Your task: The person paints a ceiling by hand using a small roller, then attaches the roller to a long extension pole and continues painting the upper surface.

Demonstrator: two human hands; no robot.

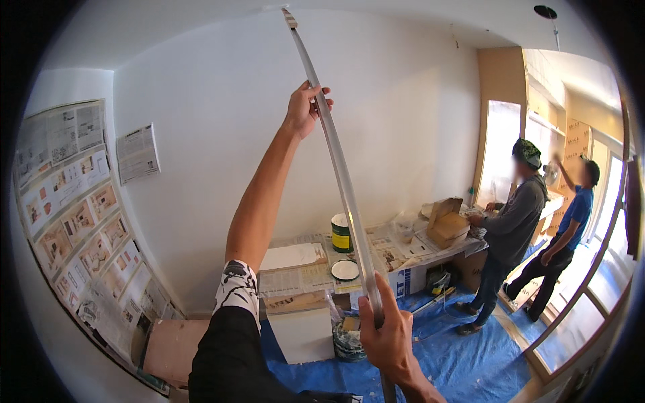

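Observation:
A long grey metal pole (340,168) slants up across the middle of the view, its top end close to the white ceiling (201,13). A small light-coloured piece (289,19) sits at that end; its exact kind is too small to tell. High up, my left hand (306,113) has its fingers curled round the pole at arm's length. Lower down and nearer to me, my right hand (388,330) grips the same pole with the thumb against it. Below my right hand the pole runs on toward the lower edge of the view.
A paper-covered bench (289,282) along the wall bears a paint can (341,235), its lid (345,270) and a cardboard box (448,225). Blue sheeting (463,356) covers the floor. Two people, one in a grey top (517,208), one in blue (578,215), stand right.

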